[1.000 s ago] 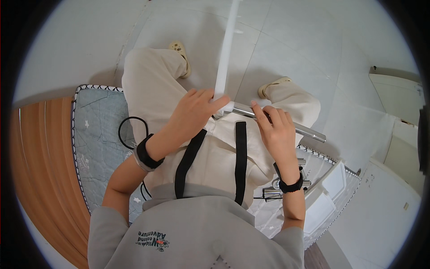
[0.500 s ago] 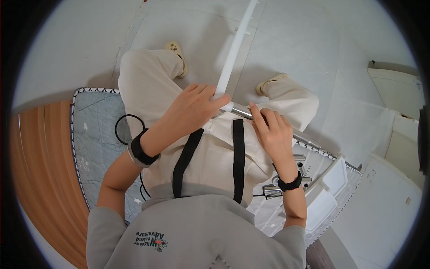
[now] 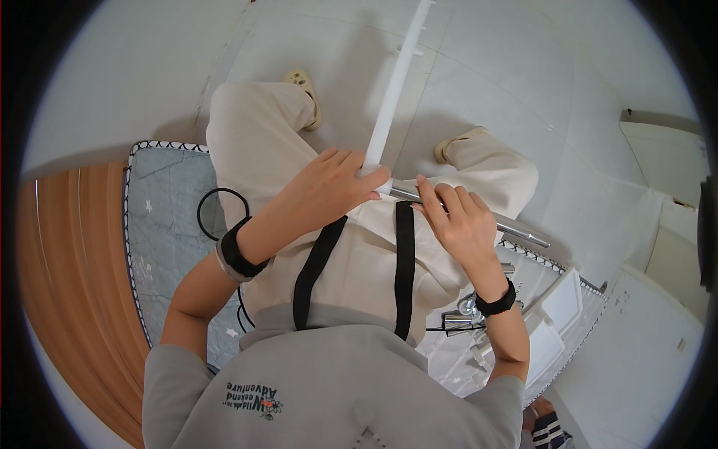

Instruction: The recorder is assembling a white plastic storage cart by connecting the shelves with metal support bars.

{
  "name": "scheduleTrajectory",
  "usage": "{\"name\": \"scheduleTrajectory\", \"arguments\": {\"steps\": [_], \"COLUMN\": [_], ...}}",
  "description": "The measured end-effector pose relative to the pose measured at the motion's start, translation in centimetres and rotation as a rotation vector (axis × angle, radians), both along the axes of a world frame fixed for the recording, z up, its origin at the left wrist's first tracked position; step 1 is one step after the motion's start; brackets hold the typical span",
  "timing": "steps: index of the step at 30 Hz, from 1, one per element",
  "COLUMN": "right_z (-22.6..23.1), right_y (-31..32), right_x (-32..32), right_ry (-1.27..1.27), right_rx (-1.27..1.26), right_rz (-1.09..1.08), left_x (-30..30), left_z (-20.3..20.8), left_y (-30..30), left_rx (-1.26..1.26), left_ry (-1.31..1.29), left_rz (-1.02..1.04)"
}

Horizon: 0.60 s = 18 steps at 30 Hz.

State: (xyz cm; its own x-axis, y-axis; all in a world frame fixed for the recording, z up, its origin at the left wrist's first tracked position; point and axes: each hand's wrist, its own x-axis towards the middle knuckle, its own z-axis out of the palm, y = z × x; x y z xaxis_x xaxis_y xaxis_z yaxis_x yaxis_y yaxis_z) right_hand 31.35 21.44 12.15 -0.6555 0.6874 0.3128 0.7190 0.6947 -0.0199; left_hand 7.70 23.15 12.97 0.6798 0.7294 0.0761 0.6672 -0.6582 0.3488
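A long white plastic bar point(image 3: 394, 90) with short side pegs stretches away from my lap over the floor. My left hand point(image 3: 335, 181) is closed around its near end, where a white socket sits. Against that socket rests the end of a shiny metal tube point(image 3: 516, 230), which slants down to the right across my thigh. My right hand point(image 3: 456, 217) grips this tube partway along, fingers over the top. Whether the tube sits inside the socket or only touches it is partly hidden by my left fingers.
Beside my right forearm, several short metal tubes point(image 3: 458, 322) lie on a quilted mat point(image 3: 441, 358) near white plastic trays point(image 3: 542, 346). A black cable loop point(image 3: 222, 213) is by my left wrist. Wooden slatted panel point(image 3: 78, 284) at left; white cabinet point(image 3: 654, 303) at right.
The metal tube's far end has shifted slightly right, and my right hand with it. Both hands keep their holds. A dark striped item has come into view at the lower right.
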Motion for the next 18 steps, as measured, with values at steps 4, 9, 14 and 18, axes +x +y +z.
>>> {"name": "scheduleTrajectory", "arguments": {"steps": [4,9,14,18], "right_z": [0.2,0.1,0.3,0.8], "right_y": [0.0,-0.1,0.5,1.0], "right_x": [-0.1,-0.2,-0.9,-1.2], "right_ry": [-0.033,-0.033,-0.033,-0.027], "right_rx": [-0.022,-0.032,-0.060,-0.092], "right_rz": [-0.012,-0.018,-0.063,-0.061], "left_x": [0.1,0.4,0.3,0.2], "left_z": [-0.5,-0.2,-0.1,-0.5], "left_y": [0.0,-0.2,0.5,0.5], "left_rx": [0.026,0.067,-0.117,-0.143], "left_ry": [-0.026,-0.037,-0.038,-0.139], "left_rz": [-0.009,-0.012,0.029,0.087]}}
